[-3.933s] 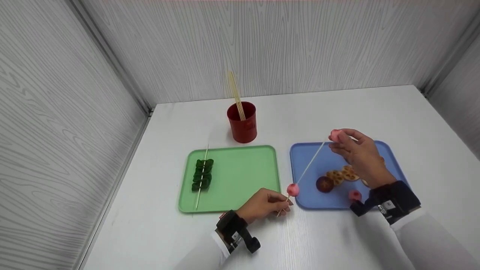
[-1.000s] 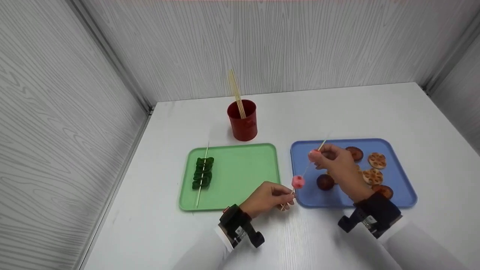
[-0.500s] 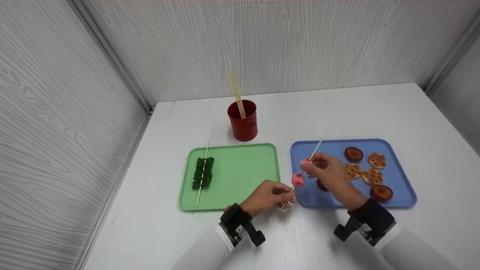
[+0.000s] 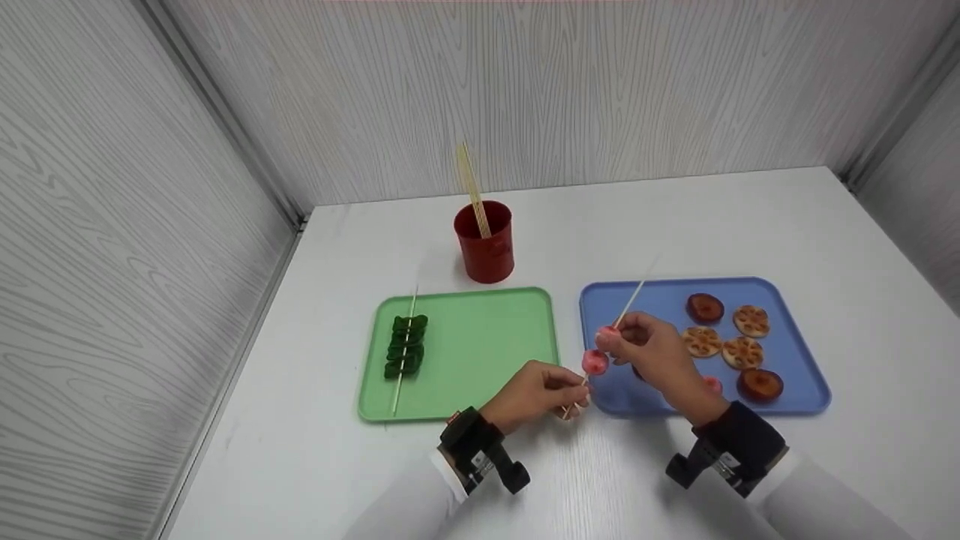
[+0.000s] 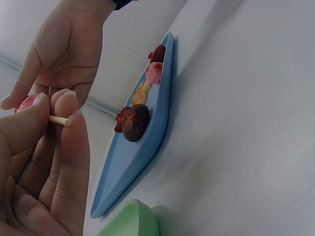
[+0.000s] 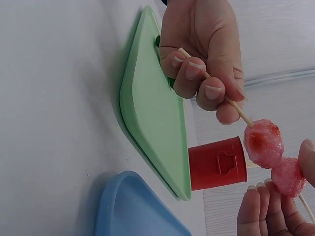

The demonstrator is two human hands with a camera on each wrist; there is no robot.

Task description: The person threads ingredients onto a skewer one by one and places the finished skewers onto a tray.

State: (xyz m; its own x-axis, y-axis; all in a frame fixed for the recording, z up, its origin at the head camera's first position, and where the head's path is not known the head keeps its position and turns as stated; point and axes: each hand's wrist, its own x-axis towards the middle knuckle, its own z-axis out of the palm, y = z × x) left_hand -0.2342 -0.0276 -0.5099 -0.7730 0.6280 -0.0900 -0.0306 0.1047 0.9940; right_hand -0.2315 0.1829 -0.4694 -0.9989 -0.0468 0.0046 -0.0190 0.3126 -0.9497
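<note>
grey panelled walls enclose the white worktop (image 4: pixel 675 217). left hand (image 4: pixel 529 395) pinches the skewer (image 4: pixel 626 306) base; right hand (image 4: pixel 649 349) fingers curl round the second pink piece (image 4: pixel 606 335). best slid straight along, snug against the first piece (image 4: pixel 594 362).

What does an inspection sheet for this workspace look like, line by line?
Surface: white table, bare between the trays.
Job's things: skewer carrying two pink pieces, close together; blue tray with lotus root slices, dark round pieces and one more pink piece.
Clutter: green tray with a finished green skewer; red cup of spare sticks.
Grippers: left hand pinches the skewer's lower end; right hand pinches the upper pink piece.
Cables: nothing seen.
Surroundings: grey wood-grain walls on three sides.
</note>
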